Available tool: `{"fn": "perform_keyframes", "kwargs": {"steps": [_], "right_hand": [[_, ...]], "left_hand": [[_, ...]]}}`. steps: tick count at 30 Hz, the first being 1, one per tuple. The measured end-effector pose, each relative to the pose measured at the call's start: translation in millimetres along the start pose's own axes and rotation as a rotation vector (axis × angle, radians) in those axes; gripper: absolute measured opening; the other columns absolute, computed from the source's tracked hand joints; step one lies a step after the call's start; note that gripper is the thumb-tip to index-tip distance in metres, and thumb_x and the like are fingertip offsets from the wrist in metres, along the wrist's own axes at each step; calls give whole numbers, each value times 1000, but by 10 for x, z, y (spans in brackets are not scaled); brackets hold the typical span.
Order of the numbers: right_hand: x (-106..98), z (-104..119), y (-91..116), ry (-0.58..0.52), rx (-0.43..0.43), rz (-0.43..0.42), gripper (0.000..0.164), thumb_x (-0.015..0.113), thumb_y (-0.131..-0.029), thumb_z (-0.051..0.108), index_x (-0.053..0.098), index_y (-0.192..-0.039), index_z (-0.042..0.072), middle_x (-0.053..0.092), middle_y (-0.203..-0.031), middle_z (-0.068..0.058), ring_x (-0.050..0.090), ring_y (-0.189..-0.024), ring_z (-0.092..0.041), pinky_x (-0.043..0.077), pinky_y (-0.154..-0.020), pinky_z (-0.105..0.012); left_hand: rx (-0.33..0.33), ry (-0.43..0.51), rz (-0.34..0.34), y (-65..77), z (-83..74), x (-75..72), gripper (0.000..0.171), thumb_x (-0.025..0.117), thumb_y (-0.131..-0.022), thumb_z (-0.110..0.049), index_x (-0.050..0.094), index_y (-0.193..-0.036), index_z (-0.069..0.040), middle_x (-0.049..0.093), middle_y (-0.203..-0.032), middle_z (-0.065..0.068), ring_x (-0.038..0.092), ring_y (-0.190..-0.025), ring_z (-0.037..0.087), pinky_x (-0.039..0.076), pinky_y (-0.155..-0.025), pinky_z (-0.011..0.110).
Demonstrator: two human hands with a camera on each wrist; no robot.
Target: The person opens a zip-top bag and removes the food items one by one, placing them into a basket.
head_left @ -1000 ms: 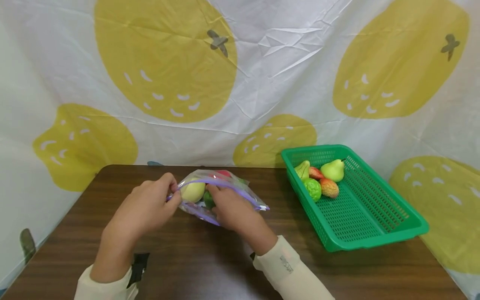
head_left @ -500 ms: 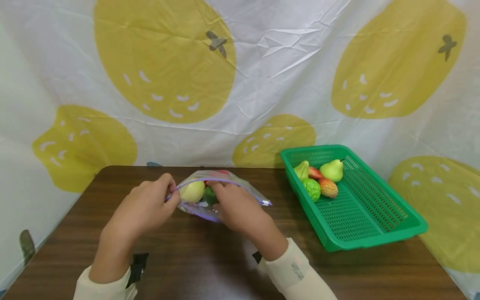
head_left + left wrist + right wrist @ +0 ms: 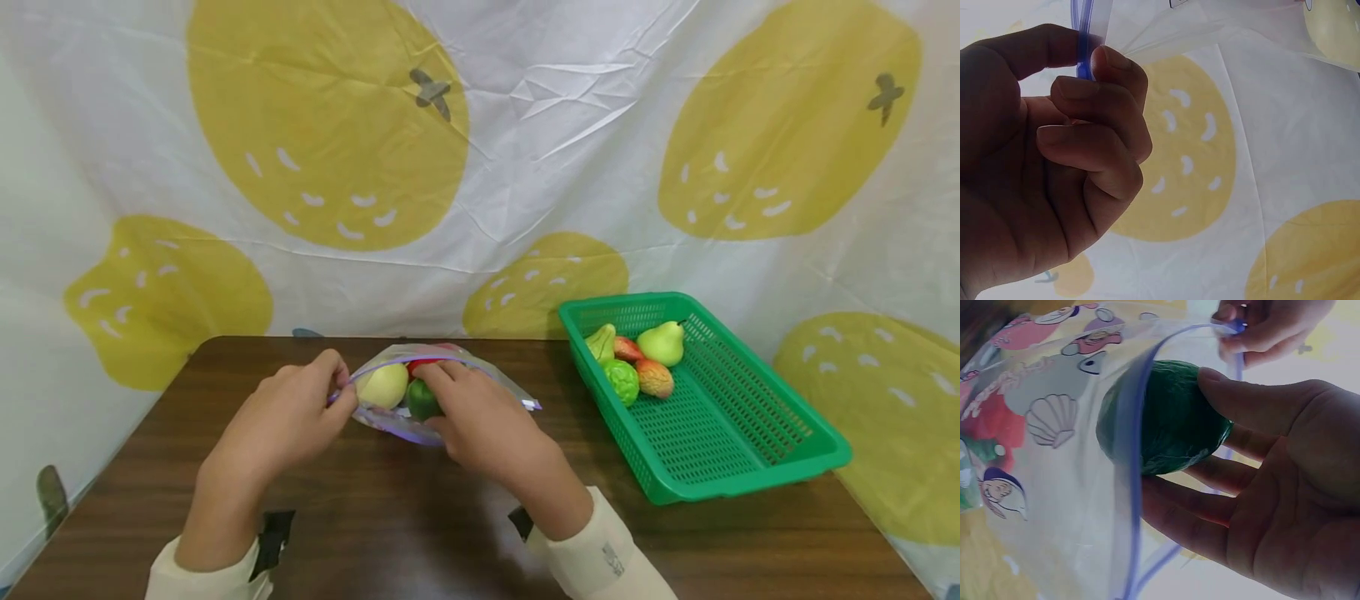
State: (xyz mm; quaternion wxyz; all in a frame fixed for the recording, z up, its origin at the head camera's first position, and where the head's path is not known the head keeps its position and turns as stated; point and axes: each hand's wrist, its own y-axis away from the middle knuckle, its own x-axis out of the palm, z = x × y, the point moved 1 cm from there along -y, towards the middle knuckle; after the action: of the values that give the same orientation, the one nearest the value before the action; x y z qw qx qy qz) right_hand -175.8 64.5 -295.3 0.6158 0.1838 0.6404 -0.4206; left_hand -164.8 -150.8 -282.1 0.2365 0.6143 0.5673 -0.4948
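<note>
A clear zip bag [image 3: 412, 429] with a purple zip edge and printed cartoon figures gapes open in the head view. My left hand [image 3: 281, 417] pinches the left end of its zip edge between thumb and forefinger; the left wrist view shows the purple zip strip [image 3: 1085, 47] there. At the bag's mouth my right hand [image 3: 487, 417] holds a dark green round fruit [image 3: 1179, 425], thumb on one side and fingers on the other. Part of that fruit sits behind the clear plastic. A pale yellow round fruit [image 3: 384, 386] and something red [image 3: 423, 364] show inside the bag.
To the right stands a green mesh basket [image 3: 750, 483] holding a pear [image 3: 662, 343], a green bumpy fruit [image 3: 621, 382], an orange-red fruit [image 3: 654, 379] and others. All this is on a brown wooden table [image 3: 360, 533], with a lemon-print cloth [image 3: 525, 167] hanging behind.
My right hand has drawn back a little to the right and toward me, baring more of the green fruit at the bag's mouth. The left hand keeps its place on the zip edge.
</note>
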Motion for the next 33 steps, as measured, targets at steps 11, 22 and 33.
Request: {"fn": "perform_keyframes", "kwargs": {"steps": [11,22,33], "right_hand": [[-150,58,97,-18,-24,-15,52,77,-83,15,55,-130,10,64,-124,-8,60,-107,-21,53,-94,-40],[-408,104,271,-64,-38,-35,52,75,-86,22,52,-132,16,60,-130,-2,58,-104,-16,57,-85,-43],[-582,46,394,-126,-77,-154,54,76,-84,18,49,-131,11,54,-135,-4,58,-106,-15,54,-91,-36]], "left_hand": [[-5,5,-11,-5,9,2,9,52,-90,-18,56,-92,-10,53,-62,2,51,-58,22,40,-54,38],[-8,3,-5,3,-3,-10,9,52,-90,-17,56,-91,-9,52,-61,2,50,-57,22,40,-54,37],[1,9,1,-12,18,13,9,52,-91,-18,55,-92,-10,50,-61,1,48,-57,20,38,-52,36]]}}
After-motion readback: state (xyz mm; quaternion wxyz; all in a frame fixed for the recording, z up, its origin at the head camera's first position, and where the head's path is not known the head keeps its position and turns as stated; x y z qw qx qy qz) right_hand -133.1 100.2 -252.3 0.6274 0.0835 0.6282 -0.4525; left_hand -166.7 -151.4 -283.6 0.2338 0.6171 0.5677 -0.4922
